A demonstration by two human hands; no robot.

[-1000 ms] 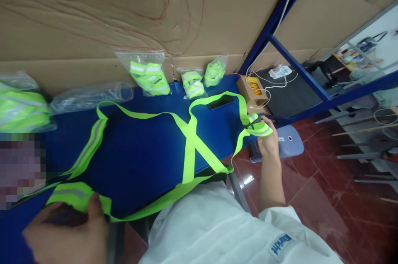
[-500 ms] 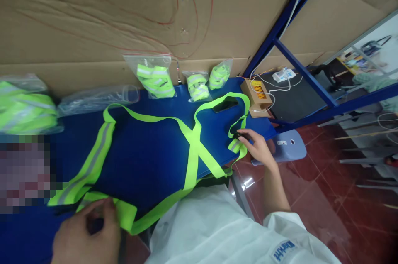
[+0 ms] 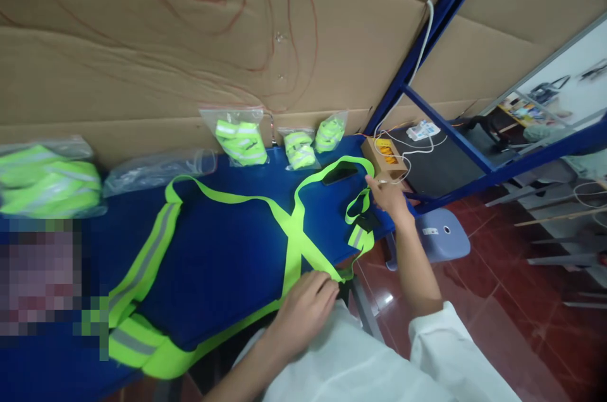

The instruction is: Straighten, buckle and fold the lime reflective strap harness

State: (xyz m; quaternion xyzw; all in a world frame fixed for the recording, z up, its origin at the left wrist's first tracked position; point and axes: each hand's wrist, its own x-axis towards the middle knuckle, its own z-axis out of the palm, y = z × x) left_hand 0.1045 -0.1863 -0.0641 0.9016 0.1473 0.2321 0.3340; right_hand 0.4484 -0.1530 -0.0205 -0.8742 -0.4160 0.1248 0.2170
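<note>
A neon yellow-green safety harness vest [image 3: 294, 231] with grey reflective bands lies spread across the blue table [image 3: 222, 256], its thin straps crossing near the front edge. My left hand [image 3: 306, 307] rests at that edge with its fingers curled onto the strap just below the crossing. My right hand [image 3: 386, 196] is at the table's right end and pinches the strap loop beside the black buckle [image 3: 366, 222]. A black phone [image 3: 339, 173] lies inside the loop, just left of my right hand.
Several clear bags of folded vests [image 3: 239, 140] lean on the cardboard wall [image 3: 142, 42]; a bigger full bag [image 3: 47, 177] and an empty bag [image 3: 156, 168] lie at the left. A small cardboard box [image 3: 386, 155], white cables and a blue stool [image 3: 443, 231] are at the right.
My left hand let go of the reflective band at the left and moved right to the strap crossing. My right hand moved further along the loop toward the box.
</note>
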